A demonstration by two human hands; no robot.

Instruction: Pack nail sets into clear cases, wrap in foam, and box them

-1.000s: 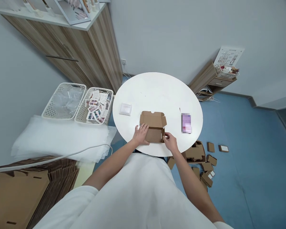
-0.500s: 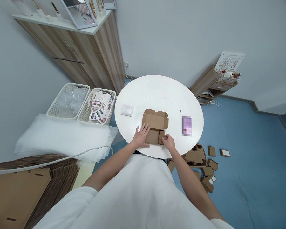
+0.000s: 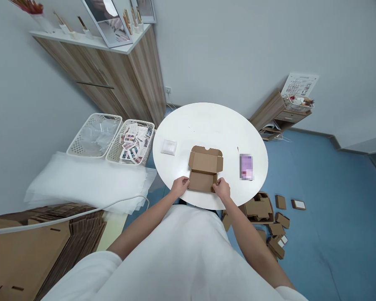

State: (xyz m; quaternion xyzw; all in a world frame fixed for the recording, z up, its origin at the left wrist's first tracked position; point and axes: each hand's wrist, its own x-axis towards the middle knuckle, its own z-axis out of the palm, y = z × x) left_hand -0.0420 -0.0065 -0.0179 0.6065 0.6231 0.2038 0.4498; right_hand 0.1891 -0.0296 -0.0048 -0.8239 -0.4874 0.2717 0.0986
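A small brown cardboard box (image 3: 202, 181) lies on the round white table (image 3: 207, 121), its flapped lid spread open away from me. At the box's left front corner, my left hand (image 3: 179, 186) has its fingers closed on the side wall. My right hand (image 3: 222, 189) pinches the right side wall, with the thumb at the inner face. Inside, the box holds nothing that I can see. To its left on the tabletop rests a flat whitish packet (image 3: 168, 147). A blurred-out purple item (image 3: 246, 167) lies to the right.
White baskets stand at left, one with clear plastic bags (image 3: 95, 136), one with printed cards (image 3: 134, 142). Below them are translucent sheets (image 3: 87, 177) and stacked flat cardboard (image 3: 28, 255), crossed by a cable (image 3: 113, 205). Small boxes (image 3: 276, 246) lie on the floor at right.
My left hand has moved from lying spread over the box to gripping its left side. The right side flap has gone from lying inward to standing upright in my right hand.
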